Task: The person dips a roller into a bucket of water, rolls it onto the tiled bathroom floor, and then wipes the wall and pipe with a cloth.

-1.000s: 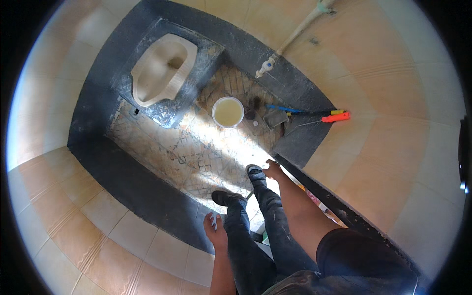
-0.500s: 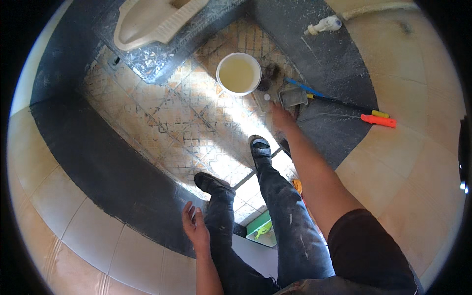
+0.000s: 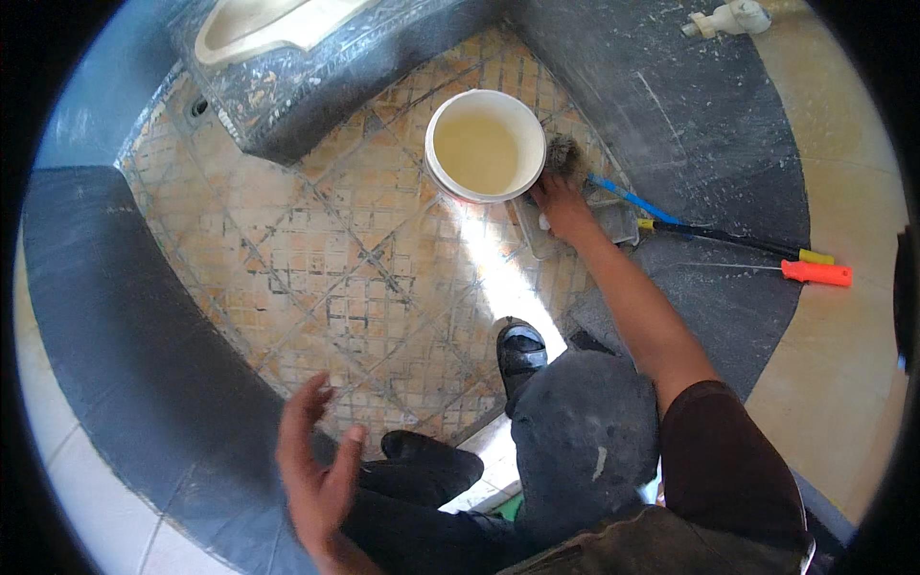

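Observation:
A white bucket (image 3: 434, 171) of cloudy yellowish liquid stands on the tiled floor. My right hand (image 3: 567, 213) reaches down close beside its right side, fingertips bent toward the floor and largely hidden, so what they hold does not show. Just past those fingers lies a dark, fuzzy scouring clump (image 3: 563, 151). Under and beside the hand is a clear plastic tray (image 3: 613, 218), with a small white piece (image 3: 544, 222) near my palm. My left hand (image 3: 321, 470) hangs in the air at lower left, empty, its fingers apart and slightly blurred.
A squat toilet pan (image 3: 278, 29) sits on a raised dark step at the back. At right, a blue rod (image 3: 637, 199), a black-handled tool (image 3: 728, 238) and an orange-handled tool (image 3: 815, 273) lie on the dark ledge near a tap (image 3: 728, 19). My shoes stand near the front.
My view has come lower and closer, with my knees bending. My right hand has moved from the tray up to the bucket's side, and my left hand has risen, fingers apart.

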A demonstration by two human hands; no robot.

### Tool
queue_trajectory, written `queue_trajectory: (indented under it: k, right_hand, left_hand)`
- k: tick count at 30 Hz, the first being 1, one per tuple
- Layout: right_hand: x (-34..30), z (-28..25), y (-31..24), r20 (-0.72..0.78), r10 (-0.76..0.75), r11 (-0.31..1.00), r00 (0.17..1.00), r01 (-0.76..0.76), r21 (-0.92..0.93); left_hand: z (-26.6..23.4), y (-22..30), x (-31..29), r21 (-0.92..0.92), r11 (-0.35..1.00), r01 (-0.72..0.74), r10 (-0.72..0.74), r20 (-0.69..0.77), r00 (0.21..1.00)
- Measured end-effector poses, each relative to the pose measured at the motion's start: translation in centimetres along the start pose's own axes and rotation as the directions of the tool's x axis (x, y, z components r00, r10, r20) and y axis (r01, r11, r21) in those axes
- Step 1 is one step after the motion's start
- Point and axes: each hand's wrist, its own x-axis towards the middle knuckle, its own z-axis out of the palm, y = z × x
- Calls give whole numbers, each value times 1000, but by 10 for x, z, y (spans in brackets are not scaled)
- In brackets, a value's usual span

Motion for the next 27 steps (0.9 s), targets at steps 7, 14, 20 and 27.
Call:
queue_trajectory:
  k: [7,14,20,27]
  right_hand:
    - [-25,16,-14,-155,19,997,988,-7,77]
    - [-13,30,-15,108,-87,996,990,87,4]
    - [-10,112,34,224,101,933,969,-170,317]
    - [-3,93,9,-109,231,793,967,-122,597]
  left_hand:
    - [-20,-22,-28,-79,976,-202,165,-330,929]
    - [-35,-30,-59,-186,959,-213,152,-295,943]
    - [-51,-31,-75,-261,941,-214,143,-265,953]
    - [-41,-17,-79,-123,966,-227,189,-263,946]
